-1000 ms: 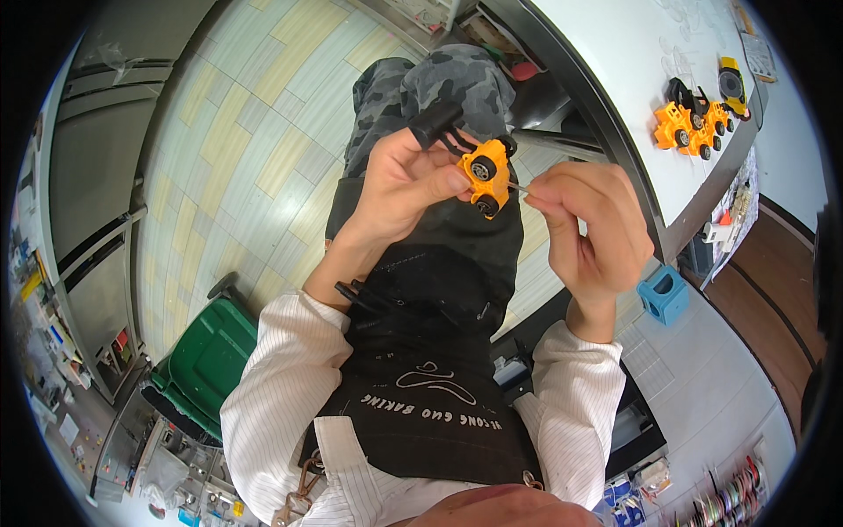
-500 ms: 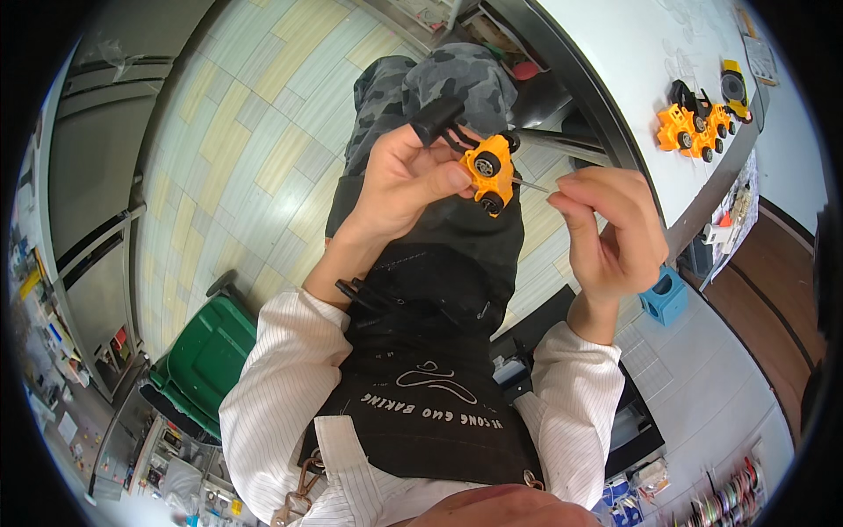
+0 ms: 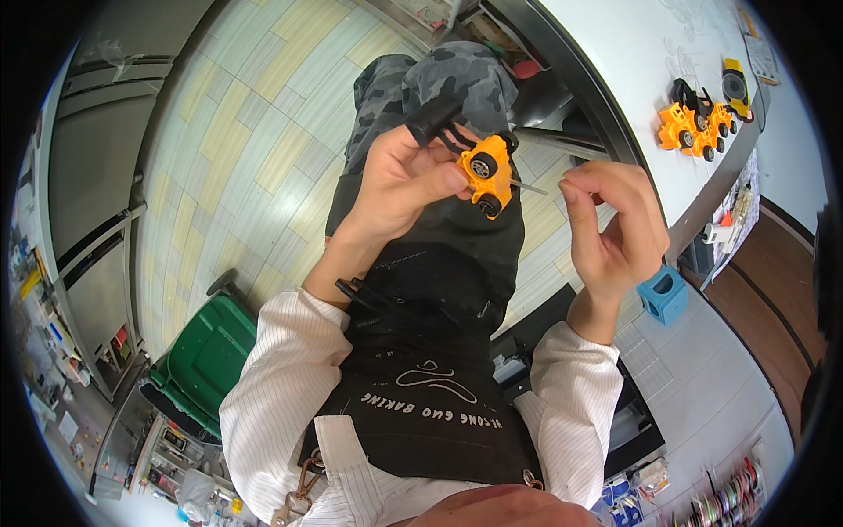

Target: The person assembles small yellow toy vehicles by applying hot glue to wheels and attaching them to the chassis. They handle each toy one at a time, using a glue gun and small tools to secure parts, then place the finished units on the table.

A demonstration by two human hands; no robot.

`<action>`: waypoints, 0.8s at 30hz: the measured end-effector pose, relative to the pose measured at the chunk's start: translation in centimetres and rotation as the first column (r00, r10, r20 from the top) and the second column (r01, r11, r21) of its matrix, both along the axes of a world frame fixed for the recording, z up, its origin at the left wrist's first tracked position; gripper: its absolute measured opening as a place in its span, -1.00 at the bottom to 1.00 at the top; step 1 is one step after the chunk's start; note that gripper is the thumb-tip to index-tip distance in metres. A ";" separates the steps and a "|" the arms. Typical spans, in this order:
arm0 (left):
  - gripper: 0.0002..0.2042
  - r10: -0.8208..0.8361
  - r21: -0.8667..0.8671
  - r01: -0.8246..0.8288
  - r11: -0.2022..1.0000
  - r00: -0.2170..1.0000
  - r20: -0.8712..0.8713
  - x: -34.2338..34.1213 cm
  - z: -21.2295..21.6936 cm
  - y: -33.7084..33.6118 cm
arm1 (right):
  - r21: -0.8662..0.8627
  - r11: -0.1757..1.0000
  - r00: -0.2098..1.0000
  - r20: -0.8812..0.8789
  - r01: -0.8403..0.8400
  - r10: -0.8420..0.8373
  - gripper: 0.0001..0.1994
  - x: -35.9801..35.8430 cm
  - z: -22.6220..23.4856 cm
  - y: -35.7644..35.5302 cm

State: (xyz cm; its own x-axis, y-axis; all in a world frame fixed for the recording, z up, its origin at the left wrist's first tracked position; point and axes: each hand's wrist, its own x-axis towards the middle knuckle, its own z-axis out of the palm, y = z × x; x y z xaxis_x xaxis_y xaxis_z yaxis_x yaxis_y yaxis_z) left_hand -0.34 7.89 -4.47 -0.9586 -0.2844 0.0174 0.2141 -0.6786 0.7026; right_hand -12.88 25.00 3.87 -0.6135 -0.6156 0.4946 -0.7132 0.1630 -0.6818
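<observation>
My left hand (image 3: 399, 189) grips a small orange toy construction vehicle (image 3: 500, 167) between thumb and fingers, in front of my apron. Its black wheels face up, and a black cylindrical part (image 3: 434, 119) on black arms sticks out past my fingers. From the toy's right side a thin metal rod (image 3: 529, 186) projects toward my right hand (image 3: 619, 227). The thumb and index finger of that hand are drawn together just off the rod's tip. Whether something tiny is pinched there, I cannot make out.
On the white table (image 3: 606, 35) at the far right stand several orange toy vehicles (image 3: 678, 119), with a yellow and black object (image 3: 734, 88) beside them. A green bin (image 3: 206, 347) is on the floor at left, and a blue stool-like box (image 3: 662, 296) is at right.
My right hand has drawn slightly to the right, away from the rod's tip. The toy in my left hand has shifted and tilted only a little.
</observation>
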 end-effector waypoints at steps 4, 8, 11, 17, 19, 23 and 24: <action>-0.55 -0.019 -0.009 0.020 1.000 0.995 0.094 0.2 0.3 -0.3 | 0.045 0.999 0.999 0.042 0.001 -0.003 -0.84 0.1 -0.3 0.3; -0.57 0.004 0.021 -0.005 1.000 0.998 0.065 0.3 0.1 -0.4 | 0.085 0.996 0.998 0.053 -0.031 0.027 -0.88 0.2 -1.2 0.9; -0.60 0.030 0.061 -0.032 0.998 0.999 0.027 0.5 -0.4 -0.4 | 0.098 0.995 0.995 0.094 0.007 -0.017 -0.89 0.3 -1.8 1.2; -0.68 0.142 0.046 -0.145 0.988 0.987 0.073 -0.1 0.1 0.0 | 0.129 0.988 0.990 0.121 -0.082 0.066 -0.84 1.2 -1.1 1.0; -0.69 0.162 0.039 -0.165 0.986 0.985 0.066 -0.2 0.2 0.1 | 0.124 0.982 0.984 0.119 -0.145 0.131 -0.82 1.6 -0.3 0.7; -0.70 0.148 -0.044 -0.145 0.988 0.985 0.084 -0.4 0.3 0.2 | 0.030 0.974 0.964 0.155 -0.225 0.217 -0.80 1.9 1.9 -0.1; -0.70 0.134 -0.068 -0.129 0.989 0.987 0.086 -0.4 0.3 0.2 | 0.008 0.973 0.964 0.137 -0.231 0.228 -0.80 1.5 2.4 -0.4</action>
